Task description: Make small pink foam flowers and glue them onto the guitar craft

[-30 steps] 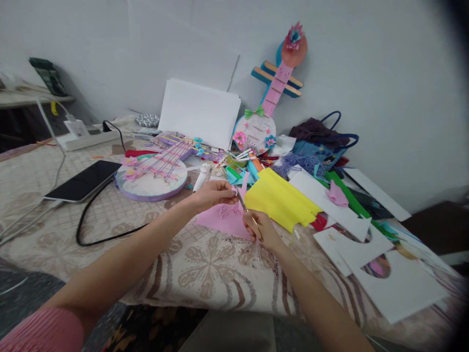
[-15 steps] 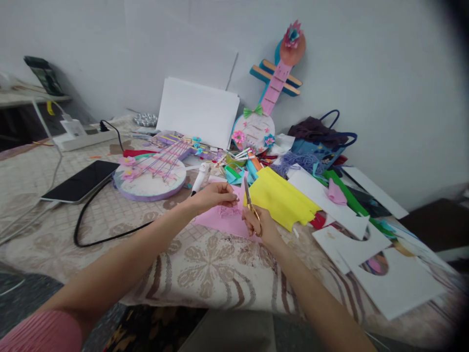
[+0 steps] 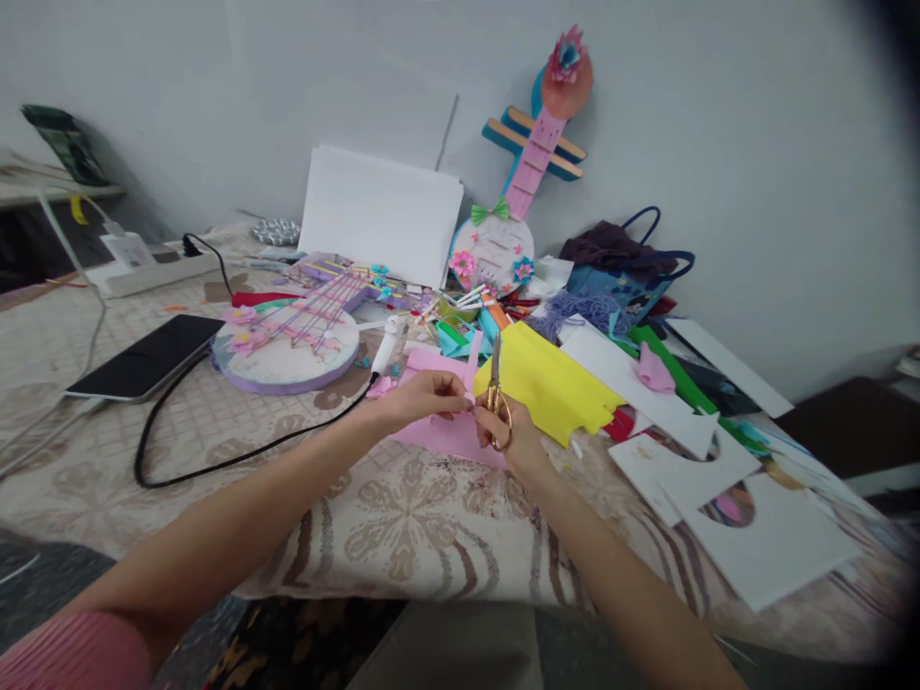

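Note:
Near the middle of the table my left hand (image 3: pixel 435 395) pinches a narrow pink paper strip (image 3: pixel 472 359) whose free end points upward. My right hand (image 3: pixel 503 429) grips gold-handled scissors (image 3: pixel 495 383) with the blades pointing up and away from me; its fingertips meet those of my left hand at the strip. Under both hands lies a sheet of pink paper (image 3: pixel 446 437). A white glue gun (image 3: pixel 389 347) with a black cord rests just beyond my left hand. Yellow paper (image 3: pixel 550 379) lies right beside the scissors.
A round purple-edged paper instrument (image 3: pixel 287 350) lies left, beside a black tablet (image 3: pixel 150 355). Another decorated instrument (image 3: pixel 536 158) leans on the wall near white sheets (image 3: pixel 380 211). Cut white boards (image 3: pixel 776 537) lie right, with a blue bag (image 3: pixel 618 287) behind.
My hands have come together, and the left has moved right to meet the right. The scissors have turned slightly more upright. The camera view has shifted a little.

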Demonstrator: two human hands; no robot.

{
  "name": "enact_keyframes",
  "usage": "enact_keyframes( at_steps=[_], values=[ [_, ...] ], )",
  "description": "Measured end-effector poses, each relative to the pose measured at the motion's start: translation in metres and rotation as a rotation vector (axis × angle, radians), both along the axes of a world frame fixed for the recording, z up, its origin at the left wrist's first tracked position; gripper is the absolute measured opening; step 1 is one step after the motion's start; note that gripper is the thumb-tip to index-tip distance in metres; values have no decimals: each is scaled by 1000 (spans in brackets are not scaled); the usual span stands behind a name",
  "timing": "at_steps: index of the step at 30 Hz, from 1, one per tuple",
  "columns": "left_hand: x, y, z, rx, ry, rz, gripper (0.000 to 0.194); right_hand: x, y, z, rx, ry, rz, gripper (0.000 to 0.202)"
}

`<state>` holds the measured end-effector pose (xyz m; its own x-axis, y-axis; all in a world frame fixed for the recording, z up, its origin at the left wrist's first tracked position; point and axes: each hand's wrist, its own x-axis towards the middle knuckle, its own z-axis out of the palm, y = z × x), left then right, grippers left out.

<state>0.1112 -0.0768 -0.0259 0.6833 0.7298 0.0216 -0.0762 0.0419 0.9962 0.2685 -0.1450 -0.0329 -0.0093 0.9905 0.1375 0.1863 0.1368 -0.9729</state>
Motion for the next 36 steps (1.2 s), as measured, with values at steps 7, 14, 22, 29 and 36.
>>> enact_keyframes(
  at_steps=[7, 14, 22, 29, 36],
  values=[
    [-3, 3, 4, 2, -77, -115, 25, 3, 4, -5, -87, 313, 150, 12],
    [-3, 3, 2, 50, -79, -145, 16, 3, 7, -4, -213, 489, 304, 23],
    [-2, 2, 2, 29, 21, -67, 15, 5, 6, -8, 11, 79, -6, 19],
    [1, -1, 3, -59, 16, 17, 23, 6, 6, -8, 4, 86, -54, 14],
    [3, 0, -5, -30, 67, 2, 26, 5, 6, -7, 6, 97, -65, 18]
  ],
)
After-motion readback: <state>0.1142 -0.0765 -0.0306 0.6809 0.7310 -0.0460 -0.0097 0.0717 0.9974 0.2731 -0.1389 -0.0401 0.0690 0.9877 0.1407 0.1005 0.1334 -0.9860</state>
